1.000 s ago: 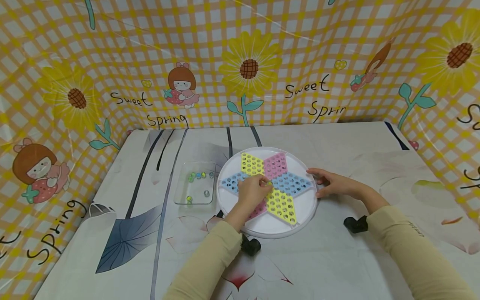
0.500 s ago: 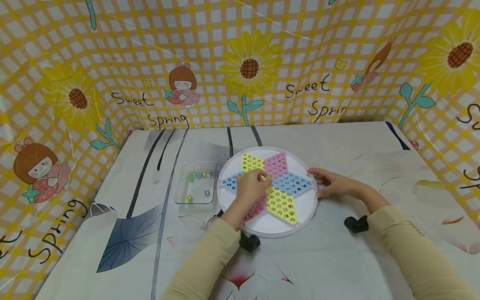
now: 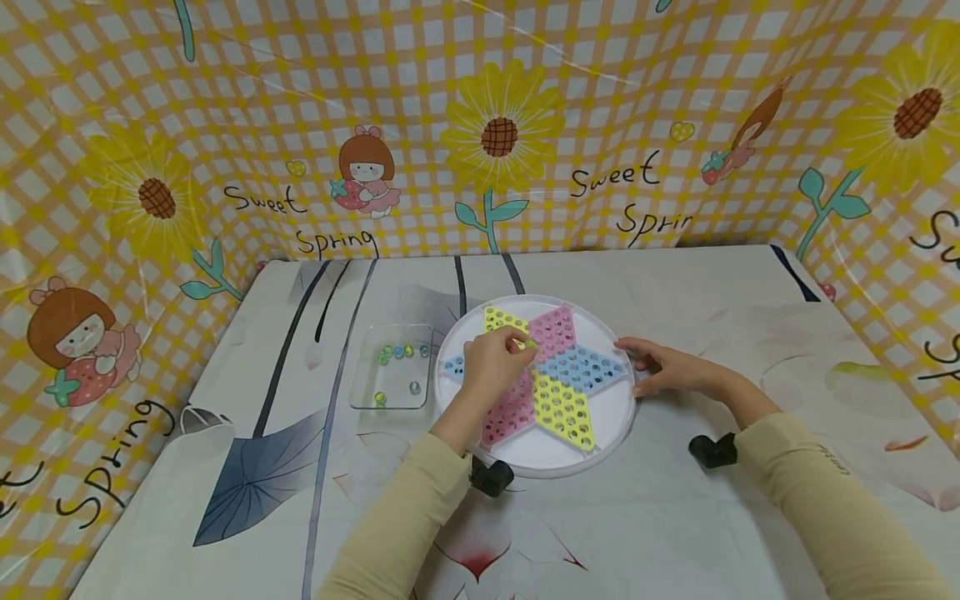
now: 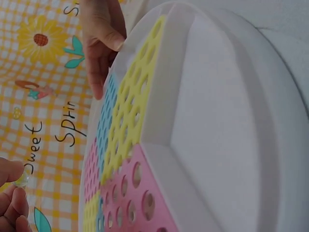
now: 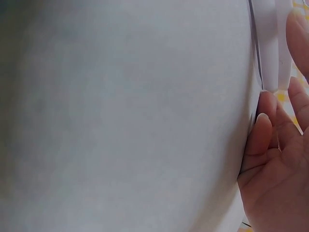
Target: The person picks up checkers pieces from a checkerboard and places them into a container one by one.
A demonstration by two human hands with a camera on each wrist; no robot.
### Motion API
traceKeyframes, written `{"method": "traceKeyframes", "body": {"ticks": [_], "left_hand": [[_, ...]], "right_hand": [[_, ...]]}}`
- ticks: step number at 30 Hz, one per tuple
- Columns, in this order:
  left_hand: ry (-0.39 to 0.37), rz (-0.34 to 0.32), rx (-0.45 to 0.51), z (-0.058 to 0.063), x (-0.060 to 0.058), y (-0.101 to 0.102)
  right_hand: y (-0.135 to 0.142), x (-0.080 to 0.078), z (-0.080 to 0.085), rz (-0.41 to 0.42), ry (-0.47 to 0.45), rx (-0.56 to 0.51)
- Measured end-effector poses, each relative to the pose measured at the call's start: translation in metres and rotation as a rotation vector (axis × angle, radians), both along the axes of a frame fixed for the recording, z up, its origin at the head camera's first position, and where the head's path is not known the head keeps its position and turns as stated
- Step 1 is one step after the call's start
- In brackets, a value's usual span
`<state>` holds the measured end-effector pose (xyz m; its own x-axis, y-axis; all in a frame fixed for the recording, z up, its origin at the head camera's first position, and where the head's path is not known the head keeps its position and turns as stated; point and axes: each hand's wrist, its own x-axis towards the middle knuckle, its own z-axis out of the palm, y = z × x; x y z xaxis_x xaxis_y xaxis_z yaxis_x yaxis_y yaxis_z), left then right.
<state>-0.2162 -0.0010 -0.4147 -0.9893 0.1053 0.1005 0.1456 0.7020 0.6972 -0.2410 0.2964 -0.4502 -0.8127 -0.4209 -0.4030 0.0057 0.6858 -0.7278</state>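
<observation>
A round white Chinese checkers board with a star of yellow, pink and blue holed sections lies on the table. Above its upper-left part, my left hand pinches a clear marble with yellow-green in it between thumb and fingertips. The hand hides part of the blue and yellow sections. At the board's right rim, my right hand rests with spread, slightly bent fingers touching the edge; in the right wrist view its fingers lie low beside the white rim.
Left of the board stands a clear plastic box holding several glass marbles. A black wrist device shows under the left sleeve, another black one by the right. A checkered cloth hangs behind the table.
My left hand has lifted slightly and shifted left from the board's middle, with the marble in its fingertips; more of the lower pink section shows. My right hand stays at the rim.
</observation>
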Motion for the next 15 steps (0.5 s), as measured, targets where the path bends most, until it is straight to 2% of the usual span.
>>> {"method": "traceKeyframes", "body": {"ticks": [6,11,15], "left_hand": [[0.026,-0.010,0.007,0.007,0.000,-0.007],[0.036,0.002,0.005,0.013,-0.002,-0.017],[0.044,0.020,0.037,0.016,-0.005,-0.029]], "right_hand": [[0.000,-0.001,-0.002,-0.006,-0.003,0.010],[0.000,-0.001,-0.002,-0.013,-0.013,0.006],[0.000,0.000,-0.001,-0.010,-0.013,0.006]]}}
